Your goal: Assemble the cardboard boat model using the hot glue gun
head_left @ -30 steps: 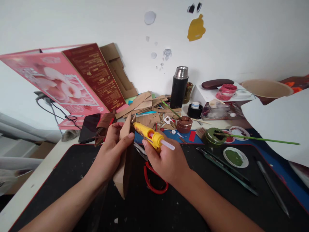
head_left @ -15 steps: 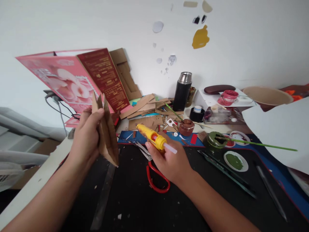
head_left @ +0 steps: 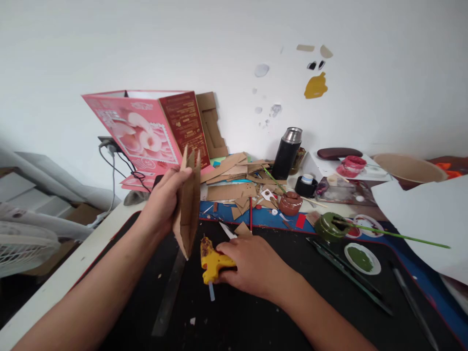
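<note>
My left hand (head_left: 164,197) grips a folded piece of brown cardboard (head_left: 189,209), held up on edge above the black mat (head_left: 270,312). A yellow glue gun (head_left: 211,263) is in my right hand (head_left: 256,265), low over the mat, its stained nozzle pointing away from me and a glue stick (head_left: 211,291) poking out at the back. The gun is to the right of the cardboard, apart from it. Under the cardboard lies a clear ruler (head_left: 168,302). Past my right hand a pair of scissors (head_left: 227,230) shows only in part.
A pink box (head_left: 142,131) leans at the back left beside cardboard scraps (head_left: 230,191). Behind stand a black thermos (head_left: 287,153) and a brown paint jar (head_left: 290,204). On the right are a green paint jar (head_left: 331,227), a lid with green paint (head_left: 361,258) and a dark green cutter (head_left: 347,275).
My right hand has lowered the glue gun and turned it from pointing left to pointing away from me. The whole view has shifted, and the scissors' red handle is now hidden.
</note>
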{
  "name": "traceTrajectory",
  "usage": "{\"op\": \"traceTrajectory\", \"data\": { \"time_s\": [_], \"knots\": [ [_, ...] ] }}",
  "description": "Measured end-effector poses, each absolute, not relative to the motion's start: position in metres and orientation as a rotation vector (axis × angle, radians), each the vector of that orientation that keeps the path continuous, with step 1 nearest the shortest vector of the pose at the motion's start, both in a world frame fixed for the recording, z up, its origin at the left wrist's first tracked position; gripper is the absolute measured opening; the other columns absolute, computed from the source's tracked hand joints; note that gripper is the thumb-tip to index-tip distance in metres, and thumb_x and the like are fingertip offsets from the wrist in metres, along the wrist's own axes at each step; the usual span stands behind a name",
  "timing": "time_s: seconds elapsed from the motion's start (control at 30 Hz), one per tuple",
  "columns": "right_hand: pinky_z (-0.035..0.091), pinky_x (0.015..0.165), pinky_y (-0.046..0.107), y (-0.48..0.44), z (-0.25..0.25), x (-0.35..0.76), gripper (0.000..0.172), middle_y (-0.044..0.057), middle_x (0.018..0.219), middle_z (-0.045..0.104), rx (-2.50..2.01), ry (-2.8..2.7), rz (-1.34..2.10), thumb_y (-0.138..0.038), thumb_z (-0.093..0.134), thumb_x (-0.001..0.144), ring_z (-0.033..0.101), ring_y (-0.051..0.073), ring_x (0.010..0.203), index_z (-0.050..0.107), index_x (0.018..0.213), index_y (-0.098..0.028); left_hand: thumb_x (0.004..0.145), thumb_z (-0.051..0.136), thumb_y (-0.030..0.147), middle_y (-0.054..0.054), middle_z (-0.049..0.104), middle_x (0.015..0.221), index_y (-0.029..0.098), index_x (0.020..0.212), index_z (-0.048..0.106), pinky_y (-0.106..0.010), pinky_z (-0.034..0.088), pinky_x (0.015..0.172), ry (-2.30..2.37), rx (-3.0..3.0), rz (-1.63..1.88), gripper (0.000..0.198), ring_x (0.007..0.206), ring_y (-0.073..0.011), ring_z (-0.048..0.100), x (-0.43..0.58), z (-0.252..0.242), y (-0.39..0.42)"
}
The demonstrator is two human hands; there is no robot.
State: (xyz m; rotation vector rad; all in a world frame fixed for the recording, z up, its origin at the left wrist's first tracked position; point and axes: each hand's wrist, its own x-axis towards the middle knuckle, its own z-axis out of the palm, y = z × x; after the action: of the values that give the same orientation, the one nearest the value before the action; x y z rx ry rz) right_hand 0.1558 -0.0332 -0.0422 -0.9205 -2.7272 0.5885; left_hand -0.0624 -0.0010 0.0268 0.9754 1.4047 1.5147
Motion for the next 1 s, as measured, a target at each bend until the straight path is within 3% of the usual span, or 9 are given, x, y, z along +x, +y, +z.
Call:
{"op": "traceTrajectory", "data": {
  "time_s": [0.13,0.37,0.53,0.67,0.77,1.0],
  "knots": [
    [0.049,0.081,0.036,-0.030,-0.042,0.161,0.056,0.007,0.100,0.084,-0.812,-2.671,0.708,-0.071,0.084,0.081,0.075,0.029,0.095,0.081,0.112,-0.025,0.079,0.081,0.049,0.000,0.072,0.081,0.022,0.106,0.068,-0.030,0.053,0.061,1.324,0.918,1.406,0.041,0.071,-0.0211,0.069,-0.051,0.031,-0.006],
    [0.050,0.072,0.030,-0.024,-0.035,0.161,0.016,0.003,0.085,0.080,-1.030,-2.263,0.899,-0.036,0.076,0.099,0.073,0.020,0.080,0.082,0.101,-0.021,0.081,0.080,0.051,-0.003,0.079,0.096,0.023,0.115,0.070,-0.031,0.057,0.068,1.326,0.982,1.233,0.045,0.085,-0.0249,0.074,-0.037,0.026,-0.012],
    [0.050,0.064,0.029,-0.013,-0.039,0.168,0.030,0.002,0.079,0.075,-1.083,-1.774,1.063,-0.046,0.061,0.106,0.070,0.019,0.070,0.075,0.100,-0.019,0.084,0.081,0.050,-0.006,0.080,0.117,0.024,0.121,0.066,-0.035,0.060,0.089,1.237,1.032,1.179,0.047,0.107,-0.0275,0.075,-0.028,0.009,-0.014],
    [0.052,0.060,0.029,-0.007,-0.044,0.170,0.038,0.002,0.075,0.073,-1.096,-1.562,1.066,-0.056,0.062,0.103,0.069,0.019,0.065,0.071,0.104,-0.019,0.087,0.078,0.056,-0.009,0.076,0.130,0.025,0.123,0.065,-0.043,0.057,0.103,1.212,1.185,1.089,0.049,0.122,-0.0327,0.071,-0.019,-0.003,-0.019],
    [0.053,0.060,0.029,-0.008,-0.045,0.169,0.036,0.003,0.077,0.074,-1.106,-1.567,1.021,-0.055,0.064,0.102,0.070,0.019,0.066,0.070,0.102,-0.020,0.090,0.075,0.057,-0.011,0.073,0.136,0.025,0.128,0.063,-0.048,0.052,0.112,1.195,1.267,1.041,0.051,0.130,-0.0345,0.067,-0.014,-0.007,-0.024],
    [0.052,0.057,0.029,-0.010,-0.046,0.167,0.022,0.003,0.075,0.075,-1.153,-1.567,0.895,-0.042,0.065,0.102,0.070,0.019,0.065,0.070,0.095,-0.022,0.092,0.075,0.052,-0.010,0.073,0.134,0.026,0.126,0.063,-0.048,0.053,0.111,1.168,1.305,1.001,0.045,0.128,-0.0337,0.067,-0.010,-0.005,-0.032]
  ]
}}
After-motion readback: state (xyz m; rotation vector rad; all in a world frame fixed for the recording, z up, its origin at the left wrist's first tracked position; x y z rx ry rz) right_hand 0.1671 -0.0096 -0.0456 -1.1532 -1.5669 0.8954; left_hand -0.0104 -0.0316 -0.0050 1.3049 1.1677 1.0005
